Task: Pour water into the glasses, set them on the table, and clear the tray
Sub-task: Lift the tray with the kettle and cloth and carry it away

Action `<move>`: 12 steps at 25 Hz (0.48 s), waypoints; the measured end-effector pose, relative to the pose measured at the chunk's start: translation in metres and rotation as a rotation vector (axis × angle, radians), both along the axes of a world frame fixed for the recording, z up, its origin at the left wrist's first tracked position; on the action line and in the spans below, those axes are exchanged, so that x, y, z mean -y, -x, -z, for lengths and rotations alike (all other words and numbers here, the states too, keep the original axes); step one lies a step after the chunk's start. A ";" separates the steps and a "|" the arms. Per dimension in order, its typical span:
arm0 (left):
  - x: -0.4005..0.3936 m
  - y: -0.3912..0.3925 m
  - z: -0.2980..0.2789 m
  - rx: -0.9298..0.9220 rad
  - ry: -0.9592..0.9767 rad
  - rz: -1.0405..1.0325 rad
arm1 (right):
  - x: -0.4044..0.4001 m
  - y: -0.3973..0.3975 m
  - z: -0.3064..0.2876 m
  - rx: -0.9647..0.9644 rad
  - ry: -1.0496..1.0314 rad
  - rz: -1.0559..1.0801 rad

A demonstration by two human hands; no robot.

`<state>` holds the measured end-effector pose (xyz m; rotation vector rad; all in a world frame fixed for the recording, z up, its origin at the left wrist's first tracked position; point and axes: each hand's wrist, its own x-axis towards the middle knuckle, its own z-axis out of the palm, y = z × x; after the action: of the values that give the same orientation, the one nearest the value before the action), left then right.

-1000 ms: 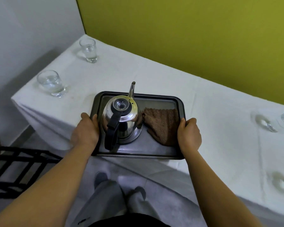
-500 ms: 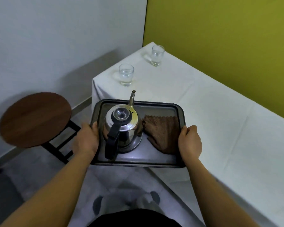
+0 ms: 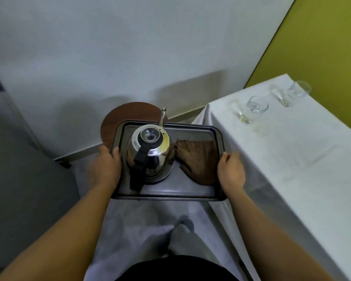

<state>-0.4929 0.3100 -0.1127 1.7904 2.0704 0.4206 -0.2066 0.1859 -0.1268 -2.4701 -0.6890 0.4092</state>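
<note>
I carry a dark metal tray [image 3: 170, 192] in the air, clear of the table. My left hand [image 3: 107, 167] grips its left rim and my right hand [image 3: 231, 171] grips its right rim. On the tray stands a steel kettle [image 3: 150, 155] with a black handle and a thin spout pointing away from me. A folded brown cloth [image 3: 199, 159] lies beside it on the right. Two glasses with water stand on the white-clothed table [image 3: 292, 159] at the right: one nearer [image 3: 255, 107], one farther [image 3: 296, 92], both motion-blurred.
A round wooden stool [image 3: 118, 116] stands on the floor just beyond the tray, by the white wall. A grey surface [image 3: 18, 179] fills the left side. The green wall [image 3: 322, 47] runs behind the table. My legs and feet show below the tray.
I have turned left with the tray: the table slid from under the tray to the right, the stool moved from the left to behind the tray. Both hands kept their grip.
</note>
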 end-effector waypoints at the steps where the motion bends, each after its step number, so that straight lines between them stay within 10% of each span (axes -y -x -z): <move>1: -0.008 0.009 0.002 0.009 -0.006 -0.029 | -0.018 0.004 0.001 0.006 0.006 -0.035; 12: -0.106 0.039 0.053 0.038 0.132 -0.267 | -0.197 0.008 0.033 -0.051 0.047 -0.263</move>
<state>-0.5317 0.4159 -0.1658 1.4264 2.2618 0.3762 -0.2143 0.3832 -0.1600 -2.4100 -0.9975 0.5909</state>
